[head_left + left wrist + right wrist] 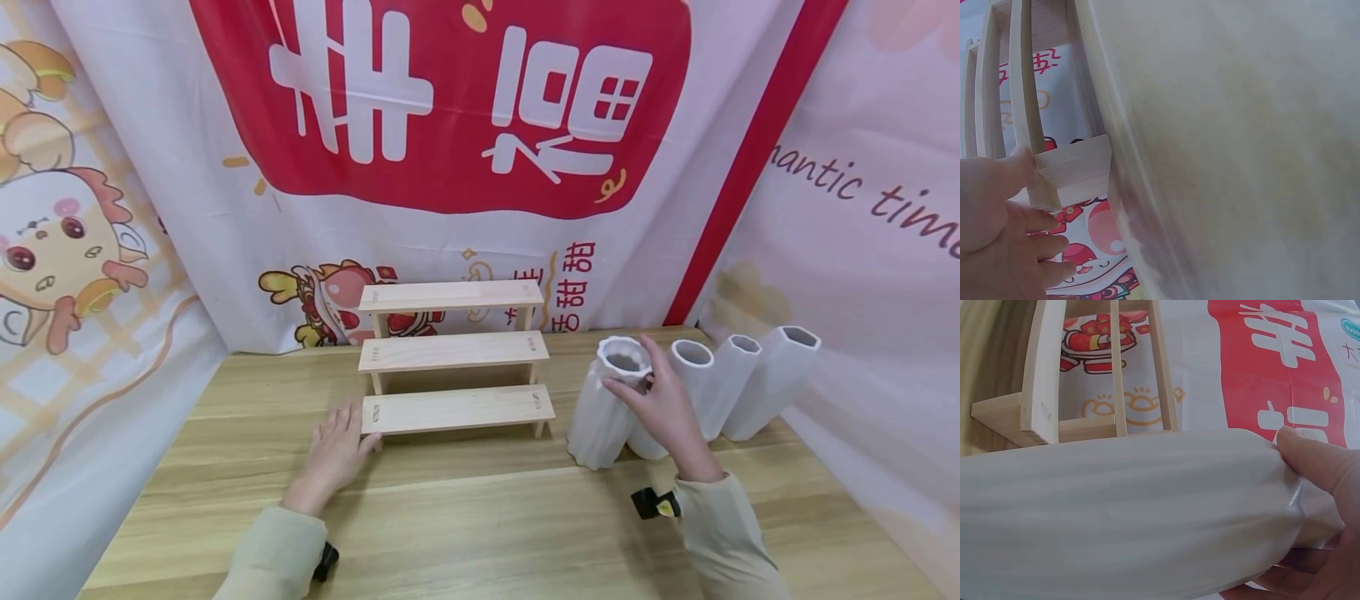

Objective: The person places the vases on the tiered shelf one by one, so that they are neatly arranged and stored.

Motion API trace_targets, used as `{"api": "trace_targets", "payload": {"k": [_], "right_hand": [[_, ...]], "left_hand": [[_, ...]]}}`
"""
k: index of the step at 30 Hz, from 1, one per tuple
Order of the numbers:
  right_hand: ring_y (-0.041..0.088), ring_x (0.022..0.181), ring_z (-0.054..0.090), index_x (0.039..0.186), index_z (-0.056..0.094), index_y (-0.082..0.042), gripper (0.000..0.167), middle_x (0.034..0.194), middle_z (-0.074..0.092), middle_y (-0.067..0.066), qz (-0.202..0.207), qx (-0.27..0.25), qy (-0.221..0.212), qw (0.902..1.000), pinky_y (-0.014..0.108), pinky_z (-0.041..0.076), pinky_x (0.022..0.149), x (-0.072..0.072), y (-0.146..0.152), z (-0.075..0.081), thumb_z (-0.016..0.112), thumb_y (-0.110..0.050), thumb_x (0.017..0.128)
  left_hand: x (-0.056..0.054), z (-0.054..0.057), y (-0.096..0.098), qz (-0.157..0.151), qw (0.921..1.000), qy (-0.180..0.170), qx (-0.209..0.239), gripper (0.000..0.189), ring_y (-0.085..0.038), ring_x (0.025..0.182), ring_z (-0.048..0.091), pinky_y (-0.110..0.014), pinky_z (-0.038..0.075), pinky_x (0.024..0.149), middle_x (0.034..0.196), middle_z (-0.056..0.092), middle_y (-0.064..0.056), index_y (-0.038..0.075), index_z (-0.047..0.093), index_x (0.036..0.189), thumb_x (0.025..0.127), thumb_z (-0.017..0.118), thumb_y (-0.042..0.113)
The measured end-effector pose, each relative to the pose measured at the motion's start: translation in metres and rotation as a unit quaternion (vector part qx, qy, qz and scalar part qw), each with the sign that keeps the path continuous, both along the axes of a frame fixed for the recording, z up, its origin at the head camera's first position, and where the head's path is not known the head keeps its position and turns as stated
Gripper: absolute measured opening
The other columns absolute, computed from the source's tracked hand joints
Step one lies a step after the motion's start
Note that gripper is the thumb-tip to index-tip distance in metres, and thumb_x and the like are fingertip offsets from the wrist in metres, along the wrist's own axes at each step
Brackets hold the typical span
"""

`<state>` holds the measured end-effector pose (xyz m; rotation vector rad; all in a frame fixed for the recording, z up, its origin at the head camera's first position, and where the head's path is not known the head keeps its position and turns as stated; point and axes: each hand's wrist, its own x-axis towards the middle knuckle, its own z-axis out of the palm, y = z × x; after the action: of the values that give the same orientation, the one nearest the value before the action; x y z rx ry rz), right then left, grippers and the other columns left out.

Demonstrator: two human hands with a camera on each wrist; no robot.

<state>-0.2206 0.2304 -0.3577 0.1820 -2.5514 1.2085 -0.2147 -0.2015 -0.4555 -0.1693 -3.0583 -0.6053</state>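
Observation:
My right hand (666, 408) grips the neck of a white ribbed vase (600, 421) with a wavy rim, to the right of a three-step wooden display stand (457, 408). In the right wrist view this vase (1116, 512) fills the lower part, with the thumb on the near side of its neck and fingers round the other side. My left hand (337, 446) rests at the left front corner of the stand's lowest step, thumb at the front edge. Seen in the left wrist view, the left hand (1004, 231) has its fingers stretched past the step's end.
Beside the held vase stand a round-mouthed white vase (693, 367) and two faceted ones, a slimmer one (727, 387) and a wider one (776, 383). A printed cloth (457, 229) hangs behind the wood-grain table (480, 533); more cloth hangs at both sides.

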Motion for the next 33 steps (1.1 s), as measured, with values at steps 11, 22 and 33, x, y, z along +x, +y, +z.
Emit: {"api": "trace_targets", "payload": {"k": [11,22,33], "right_hand": [[0.041,0.116,0.044,0.14,0.029,0.002,0.083,0.131,0.042,0.025,-0.005,-0.02,0.006,0.9998,0.052,0.041,0.091,-0.003,0.002,0.0,0.075,-0.028,0.078],[0.039,0.111,0.049,0.137,0.036,0.0,0.077,0.126,0.046,0.023,-0.014,-0.026,0.024,0.9993,0.051,0.045,0.087,-0.004,-0.001,0.001,0.077,-0.025,0.076],[0.039,0.108,0.051,0.136,0.039,-0.001,0.075,0.126,0.048,0.024,-0.014,-0.018,0.047,0.9986,0.051,0.046,0.084,-0.002,-0.005,0.019,0.076,-0.027,0.076]], "left_hand": [[-0.001,0.006,0.002,0.002,0.9997,-0.017,-0.016,0.067,-0.049,0.131,0.007,-0.06,0.001,0.103,0.144,0.011,-0.032,-0.013,0.015,0.14,0.097,0.044,0.029],[-0.002,0.006,0.002,0.0,0.9997,-0.016,-0.018,0.067,-0.049,0.131,0.008,-0.06,0.001,0.103,0.144,0.012,-0.032,-0.013,0.015,0.14,0.097,0.045,0.029],[-0.001,0.009,0.002,-0.002,0.9997,-0.015,-0.021,0.066,-0.049,0.131,0.01,-0.06,0.002,0.103,0.144,0.014,-0.033,-0.015,0.017,0.139,0.098,0.044,0.028]]}}
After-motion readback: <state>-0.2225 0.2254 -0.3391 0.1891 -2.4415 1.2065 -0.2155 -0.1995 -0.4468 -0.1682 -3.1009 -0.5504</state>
